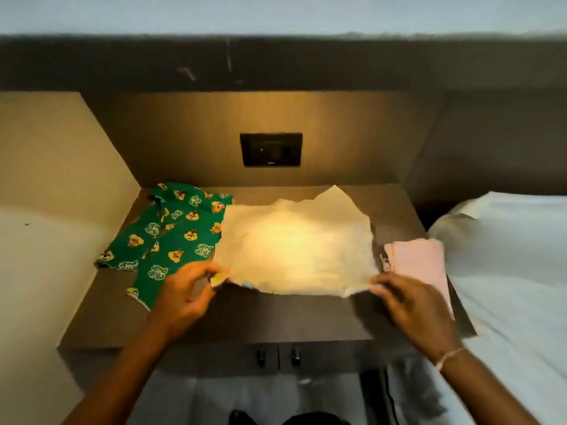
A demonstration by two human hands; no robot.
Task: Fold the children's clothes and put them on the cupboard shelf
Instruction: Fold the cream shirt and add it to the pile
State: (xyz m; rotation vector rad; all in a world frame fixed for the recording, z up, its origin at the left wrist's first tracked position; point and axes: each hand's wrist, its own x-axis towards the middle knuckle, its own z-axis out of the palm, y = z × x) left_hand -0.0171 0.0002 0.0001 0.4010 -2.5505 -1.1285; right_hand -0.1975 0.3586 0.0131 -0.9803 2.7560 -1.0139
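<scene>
A cream garment (294,250) lies spread flat in the middle of the counter (276,314), wider than it is deep, so its long axis runs left to right. One peak of cloth at the back points toward the rear wall, below a dark socket panel (271,149). Its near edge runs roughly parallel to the counter's front edge, with a bare strip of counter between them.

The left hand (184,292) has its fingers (208,266) curled, pinching the near-left corner. The right hand (411,305) pinches the near-right corner with its fingers (383,282).

Room at the sides is tight. A green printed garment (171,237) lies rumpled on the left and meets the cream garment's left edge, and a side wall (61,167) closes off that side. A folded pink garment (420,265) lies along the counter's right edge, its long side running front to back, just beside the bed (506,271). Bare counter shows behind the cream garment on the right.
</scene>
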